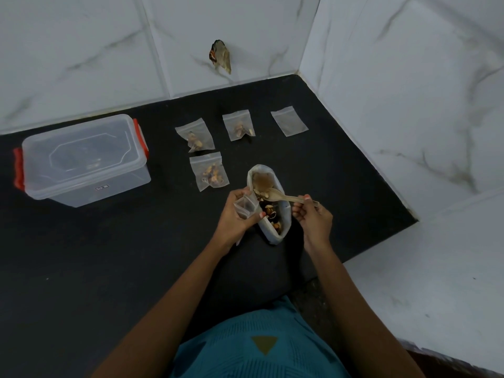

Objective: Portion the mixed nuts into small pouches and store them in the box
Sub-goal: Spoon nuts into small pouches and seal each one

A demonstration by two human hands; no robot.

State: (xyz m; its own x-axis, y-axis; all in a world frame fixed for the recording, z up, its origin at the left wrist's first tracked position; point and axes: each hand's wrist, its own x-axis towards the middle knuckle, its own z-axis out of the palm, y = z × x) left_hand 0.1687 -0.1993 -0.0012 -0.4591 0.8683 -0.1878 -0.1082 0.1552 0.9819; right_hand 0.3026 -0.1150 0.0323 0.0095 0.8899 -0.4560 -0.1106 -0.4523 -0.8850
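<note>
My left hand (pixel 237 216) pinches a small clear pouch (pixel 245 207) between thumb and curled fingers, pressed against the left rim of the bag (pixel 285 216). My right hand (pixel 313 218) grips the handle of a pale tan spoon (pixel 283 197), whose bowl lies over the bag's open mouth.

The bag is soft and greyish-white with a rolled-down rim and an oblong mouth. Inside it are nuts (pixel 272 214), brown, tan and dark. It stands toward the bench's right edge.

Behind it lie three filled pouches (pixel 210 171), flat, crinkled and see-through, each with a small heap of nuts. One empty pouch (pixel 289 121) lies nearest the back right corner.

The box (pixel 81 159) is translucent plastic, rectangular with rounded corners. Its lid is on, with red clips (pixel 18 170) at both ends, and it sits by the back edge on the left.

The bench (pixel 109 255) is matte black, faintly speckled. White tiles (pixel 81 50) with grey veins rise behind it and on the right, where the wall cuts the bench at a slant. A broad bare stretch runs along the front left, between the box and my arms.
</note>
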